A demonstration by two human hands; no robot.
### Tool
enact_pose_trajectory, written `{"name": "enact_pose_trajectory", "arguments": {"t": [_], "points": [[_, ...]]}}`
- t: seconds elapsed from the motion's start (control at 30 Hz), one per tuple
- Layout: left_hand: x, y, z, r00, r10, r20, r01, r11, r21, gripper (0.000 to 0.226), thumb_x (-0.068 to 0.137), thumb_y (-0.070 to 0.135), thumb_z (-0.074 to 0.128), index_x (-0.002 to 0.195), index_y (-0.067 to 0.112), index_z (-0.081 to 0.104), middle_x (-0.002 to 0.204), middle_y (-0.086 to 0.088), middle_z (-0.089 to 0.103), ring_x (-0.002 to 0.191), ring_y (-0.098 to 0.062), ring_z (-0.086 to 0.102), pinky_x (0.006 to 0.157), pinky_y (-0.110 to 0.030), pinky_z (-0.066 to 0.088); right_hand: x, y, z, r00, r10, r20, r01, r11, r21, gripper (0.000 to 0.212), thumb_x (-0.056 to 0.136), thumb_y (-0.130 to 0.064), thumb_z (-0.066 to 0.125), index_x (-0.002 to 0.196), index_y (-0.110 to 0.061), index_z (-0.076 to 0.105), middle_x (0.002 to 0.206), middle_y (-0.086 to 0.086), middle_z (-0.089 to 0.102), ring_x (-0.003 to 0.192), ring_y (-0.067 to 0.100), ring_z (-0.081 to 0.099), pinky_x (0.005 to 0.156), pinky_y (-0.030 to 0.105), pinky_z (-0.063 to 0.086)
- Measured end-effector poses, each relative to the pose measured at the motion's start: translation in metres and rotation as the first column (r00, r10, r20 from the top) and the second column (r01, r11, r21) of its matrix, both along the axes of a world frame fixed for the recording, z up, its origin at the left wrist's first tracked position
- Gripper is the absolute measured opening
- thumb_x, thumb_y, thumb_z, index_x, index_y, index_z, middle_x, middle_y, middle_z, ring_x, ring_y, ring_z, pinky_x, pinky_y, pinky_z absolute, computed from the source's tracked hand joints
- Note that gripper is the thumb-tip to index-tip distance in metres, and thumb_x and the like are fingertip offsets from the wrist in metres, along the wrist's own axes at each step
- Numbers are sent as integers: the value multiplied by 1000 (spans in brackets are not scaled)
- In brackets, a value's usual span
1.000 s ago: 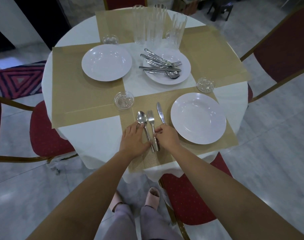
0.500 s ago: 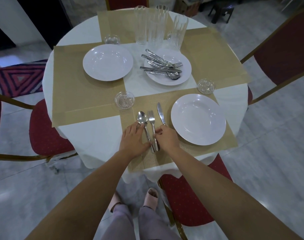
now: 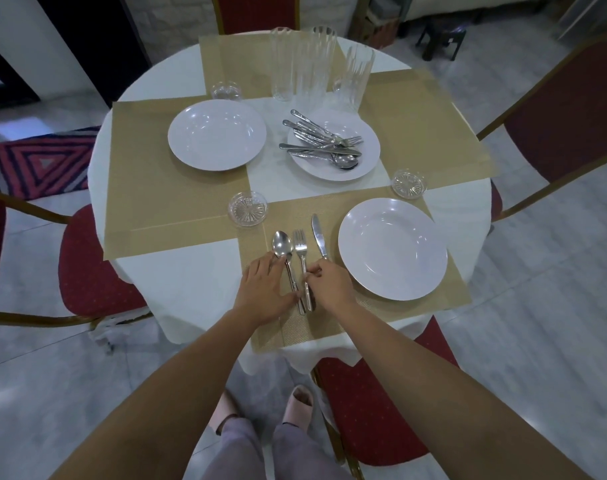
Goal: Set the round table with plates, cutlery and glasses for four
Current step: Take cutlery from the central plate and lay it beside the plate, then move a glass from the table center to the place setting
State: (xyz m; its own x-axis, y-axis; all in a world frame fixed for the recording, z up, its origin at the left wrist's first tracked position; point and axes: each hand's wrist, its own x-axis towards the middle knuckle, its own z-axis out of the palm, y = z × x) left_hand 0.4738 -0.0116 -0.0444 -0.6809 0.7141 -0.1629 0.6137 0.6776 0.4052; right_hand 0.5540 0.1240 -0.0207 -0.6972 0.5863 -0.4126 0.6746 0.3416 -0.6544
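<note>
The left arm point(image 3: 177, 386) and right arm point(image 3: 433, 386) are bare along all their visible length, from the bottom edge of the view to the wrists. The left hand point(image 3: 264, 289) and right hand point(image 3: 333, 289) are bare too. The legs are in loose trousers point(image 3: 239, 448) of a soft, greyish-mauve cloth, lightly creased, with a dark edge where the hems meet the feet. On the feet are a right slipper point(image 3: 296, 403) and a left slipper point(image 3: 225, 414), both pale pink, soft and padded in look, with rounded fronts. The right one shows whole; the left one is partly hidden by the left arm.
</note>
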Motion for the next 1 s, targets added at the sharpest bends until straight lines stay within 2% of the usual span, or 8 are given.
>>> {"name": "enact_pose_trajectory", "arguments": {"t": [0.13, 0.27, 0.4, 0.47, 0.57, 0.7, 0.87, 1.0], "points": [[-1, 3, 9, 993, 92, 77, -101, 987, 128, 64, 83, 43, 59, 138, 20, 37, 143, -3, 38, 132, -24, 34, 111, -35, 27, 2, 2, 7, 997, -42, -61, 43, 999, 16, 20, 96, -21, 52, 103, -12, 68, 95, 1, 68, 86, 17, 62, 74, 28, 48], [-18, 19, 22, 987, 138, -87, -117, 970, 212, 53, 90, 37, 52, 135, 10, 44, 137, -7, 47, 127, -27, 44, 106, -33, 33, -8, 17, 20, 977, -141, -162, 146, 989, 20, 17, 94, -21, 50, 95, -13, 65, 80, -1, 64, 73, 18, 57, 61, 25, 43], [-45, 50, 34, 988, 125, -95, -111, 984, 136, 56, 99, 38, 37, 147, 11, 29, 155, -8, 27, 144, -25, 23, 119, -37, 17, -31, 43, 36, 939, -227, -258, 236, 972, 4, 17, 92, -20, 51, 90, -13, 67, 82, -3, 66, 77, 16, 58, 65, 25, 42], [-60, 69, 36, 990, 117, -78, -112, 991, 69, 58, 101, 37, 31, 151, 9, 20, 159, -10, 16, 148, -24, 13, 121, -38, 10, -46, 58, 42, 929, -251, -271, 262, 965, 3, 17, 93, -20, 51, 93, -15, 67, 84, -5, 65, 81, 16, 59, 68, 27, 42], [-78, 93, 33, 994, 108, -28, -109, 993, -52, 60, 103, 36, 25, 152, 6, 9, 161, -14, 3, 149, -28, 1, 122, -40, 3, -69, 81, 44, 917, -289, -276, 301, 954, 1, 15, 92, -22, 51, 84, -18, 63, 79, -3, 64, 78, 22, 62, 67, 29, 45], [-97, 119, 18, 998, 66, -15, -67, 988, -142, 62, 103, 35, 23, 152, 4, 3, 160, -17, -4, 149, -31, -4, 122, -41, 3, -99, 108, 41, 911, -319, -263, 338, 941, 29, 16, 92, -21, 51, 81, -18, 62, 78, -1, 65, 76, 22, 62, 60, 26, 43], [-121, 139, 4, 999, 38, 5, -37, 988, -152, 62, 102, 32, 22, 152, 1, 0, 159, -20, -7, 148, -33, -7, 121, -42, -1, -144, 141, 42, 917, -321, -238, 353, 929, 107, 17, 93, -20, 49, 91, -15, 65, 81, -2, 62, 79, 20, 57, 67, 27, 37], [-139, 152, -4, 997, 64, 34, -59, 990, -130, 60, 103, 31, 18, 152, 3, -2, 160, -17, -10, 148, -31, -10, 122, -41, -3, -186, 166, 43, 916, -326, -233, 365, 920, 144, 17, 92, -20, 50, 95, -16, 66, 87, -1, 65, 85, 21, 60, 68, 26, 38]]}}
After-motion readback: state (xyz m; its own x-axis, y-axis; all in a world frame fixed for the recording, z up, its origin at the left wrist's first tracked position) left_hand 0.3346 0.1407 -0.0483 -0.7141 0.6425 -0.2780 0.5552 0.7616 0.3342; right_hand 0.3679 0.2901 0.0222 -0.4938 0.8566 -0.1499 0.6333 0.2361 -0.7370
